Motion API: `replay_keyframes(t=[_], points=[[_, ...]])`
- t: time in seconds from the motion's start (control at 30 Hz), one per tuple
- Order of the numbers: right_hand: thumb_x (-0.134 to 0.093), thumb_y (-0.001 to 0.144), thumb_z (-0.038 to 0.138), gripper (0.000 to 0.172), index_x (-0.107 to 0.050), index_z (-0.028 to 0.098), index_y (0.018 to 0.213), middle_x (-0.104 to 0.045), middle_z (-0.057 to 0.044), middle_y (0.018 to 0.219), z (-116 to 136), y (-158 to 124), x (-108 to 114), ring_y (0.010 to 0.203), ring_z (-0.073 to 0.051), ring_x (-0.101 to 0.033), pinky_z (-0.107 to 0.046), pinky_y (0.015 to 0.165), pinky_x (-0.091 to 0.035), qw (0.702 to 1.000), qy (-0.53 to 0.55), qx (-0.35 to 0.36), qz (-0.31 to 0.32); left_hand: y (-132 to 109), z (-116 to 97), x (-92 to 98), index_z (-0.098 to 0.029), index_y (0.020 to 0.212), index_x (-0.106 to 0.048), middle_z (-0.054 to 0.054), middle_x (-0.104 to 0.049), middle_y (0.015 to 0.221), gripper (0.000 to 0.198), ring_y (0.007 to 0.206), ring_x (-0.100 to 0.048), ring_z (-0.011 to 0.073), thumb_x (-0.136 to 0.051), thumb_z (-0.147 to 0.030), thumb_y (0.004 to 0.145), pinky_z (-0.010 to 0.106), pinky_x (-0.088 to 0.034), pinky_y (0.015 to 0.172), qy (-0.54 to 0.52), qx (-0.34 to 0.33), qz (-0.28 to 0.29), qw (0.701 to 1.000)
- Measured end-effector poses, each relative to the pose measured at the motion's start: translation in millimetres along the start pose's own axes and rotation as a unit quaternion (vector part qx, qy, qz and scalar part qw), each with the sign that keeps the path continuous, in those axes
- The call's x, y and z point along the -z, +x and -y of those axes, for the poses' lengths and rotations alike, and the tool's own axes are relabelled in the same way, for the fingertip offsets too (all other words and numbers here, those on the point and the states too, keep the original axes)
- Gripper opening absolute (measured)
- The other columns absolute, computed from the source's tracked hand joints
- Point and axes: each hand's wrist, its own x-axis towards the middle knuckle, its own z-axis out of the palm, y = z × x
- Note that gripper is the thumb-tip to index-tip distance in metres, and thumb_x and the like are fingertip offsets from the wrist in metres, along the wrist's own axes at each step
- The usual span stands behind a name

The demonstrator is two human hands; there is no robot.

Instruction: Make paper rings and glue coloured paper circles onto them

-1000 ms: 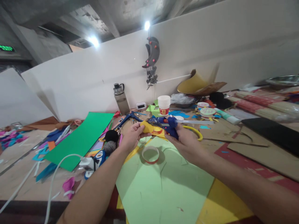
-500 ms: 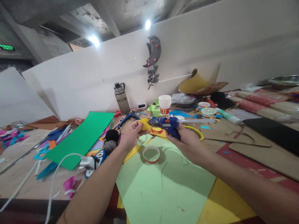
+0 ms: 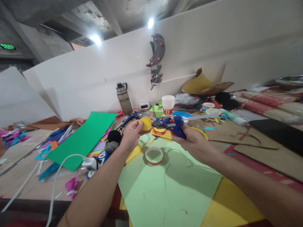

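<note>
Hot glue gun [image 3: 168,124]: one
Red-and-white ring [image 3: 154,163]: one
Water bottle [image 3: 124,100]: one
Digital clock [image 3: 144,106]: one
Crescent ornament [image 3: 160,50]: one
Paper-cup stack [image 3: 168,103]: one
Exit sign [image 3: 8,46]: one
Lit ceiling lights [image 3: 151,23]: two

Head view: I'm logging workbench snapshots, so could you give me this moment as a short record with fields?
Left hand: pinching a yellow piece
Right hand: holding a blue glue gun
Aim: toward the yellow piece; contact unclear
Below the hands: pale green paper, a ring on it
Behind: a bottle and stacked cups
Higher up: a dark moon-shaped hanging against the white wall
</note>
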Motion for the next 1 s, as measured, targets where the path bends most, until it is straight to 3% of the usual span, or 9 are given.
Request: replay_keyframes(t=[0.2, 0.5, 0.77, 1.0], points=[[-0.053, 0.086, 0.040, 0.034, -0.061, 0.020, 0.113, -0.070, -0.006, 0.084, -0.3, -0.7, 0.8, 0.070, -0.022, -0.062, -0.031, 0.063, -0.049, 0.997, -0.071, 0.001, -0.029, -0.6, 0.0, -0.1, -0.013, 0.095, -0.067, 0.009, -0.073, 0.093, 0.032, 0.097, -0.069, 0.0249, -0.078, -0.032, 0.071, 0.043, -0.054, 0.092, -0.002, 0.001, 0.006, 1.000], [-0.051, 0.086, 0.040, 0.035, -0.059, 0.020, 0.113, -0.070, -0.006, 0.087, 4.7, -1.1, 3.7, 0.074, -0.023, -0.063, -0.032, 0.064, -0.048, 0.997, -0.068, -0.023, -0.011, -1.1, -1.8, -1.6, -0.014, 0.098, -0.066, 0.009, -0.073, 0.096, 0.035, 0.095, -0.069, 0.0241, -0.078, -0.031, 0.070, 0.041, -0.055, 0.089, -0.002, -0.005, 0.001, 1.000], [-0.051, 0.086, 0.040, 0.035, -0.059, 0.021, 0.115, -0.070, -0.006, 0.089, 6.1, -0.1, 4.9, 0.072, -0.023, -0.062, -0.030, 0.059, -0.045, 0.996, -0.078, -0.018, -0.028, -2.8, 3.0, -1.5, -0.013, 0.099, -0.065, 0.010, -0.073, 0.093, 0.037, 0.097, -0.069, 0.0248, -0.079, -0.033, 0.071, 0.042, -0.055, 0.090, 0.019, 0.017, 0.031, 0.999], [-0.051, 0.086, 0.040, 0.037, -0.058, 0.019, 0.115, -0.070, -0.008, 0.091, 8.2, 0.3, 4.1, 0.077, -0.024, -0.062, -0.032, 0.065, -0.046, 0.996, -0.078, -0.036, -0.018, -2.5, 6.7, -1.8, -0.012, 0.093, -0.065, 0.009, -0.074, 0.090, 0.039, 0.090, -0.071, 0.0232, -0.081, -0.036, 0.067, 0.038, -0.058, 0.083, 0.031, 0.027, 0.050, 0.998]])
